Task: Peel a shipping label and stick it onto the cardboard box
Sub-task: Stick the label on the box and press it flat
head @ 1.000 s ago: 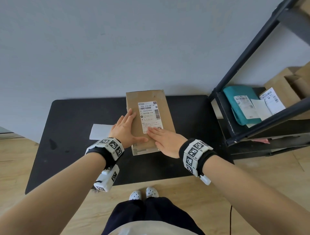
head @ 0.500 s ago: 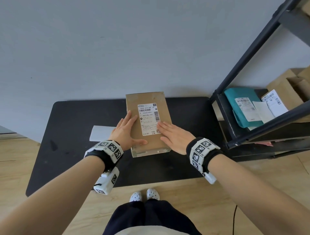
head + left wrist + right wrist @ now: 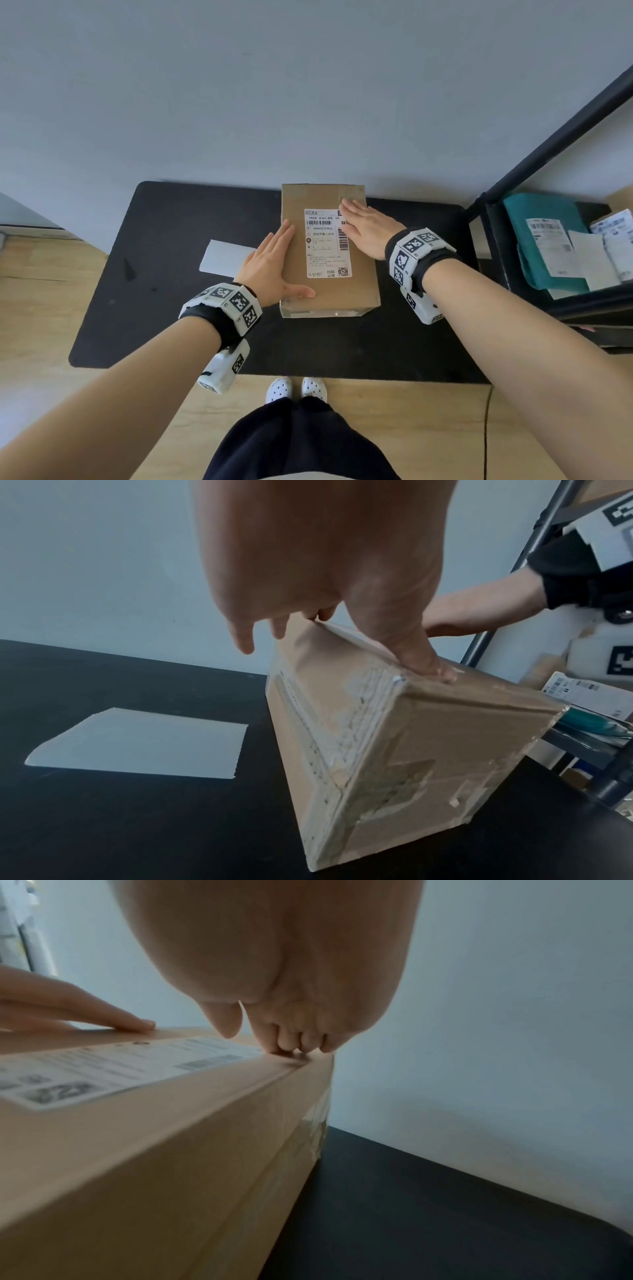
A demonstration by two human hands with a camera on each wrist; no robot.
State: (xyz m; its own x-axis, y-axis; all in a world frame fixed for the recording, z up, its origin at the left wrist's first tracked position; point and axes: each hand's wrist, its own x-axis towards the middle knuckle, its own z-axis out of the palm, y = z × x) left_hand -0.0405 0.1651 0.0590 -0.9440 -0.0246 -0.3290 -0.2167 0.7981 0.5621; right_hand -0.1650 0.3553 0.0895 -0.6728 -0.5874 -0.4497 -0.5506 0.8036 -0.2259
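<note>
A brown cardboard box (image 3: 363,287) lies on the black table (image 3: 171,308), with a white shipping label (image 3: 325,246) stuck flat on its top. My left hand (image 3: 274,263) rests flat on the box's left edge, its thumb (image 3: 416,656) along the near top edge. Flat and with straight fingers, my right hand (image 3: 366,226) presses the label's far right corner and the box top beside it. In the right wrist view the right fingertips (image 3: 291,1047) touch the box (image 3: 171,1137) just past the label (image 3: 113,1069). The box (image 3: 394,737) fills the left wrist view.
A blank white backing sheet (image 3: 226,257) lies on the table left of the box, also seen as a backing sheet (image 3: 143,745). A black metal shelf frame (image 3: 534,161) stands at the right, holding a teal mailer (image 3: 544,240) and labelled parcels. The wall is close behind.
My right hand has slid from the label's near edge, out along its right side, up to its far right corner. The left hand has stayed on the box's left edge.
</note>
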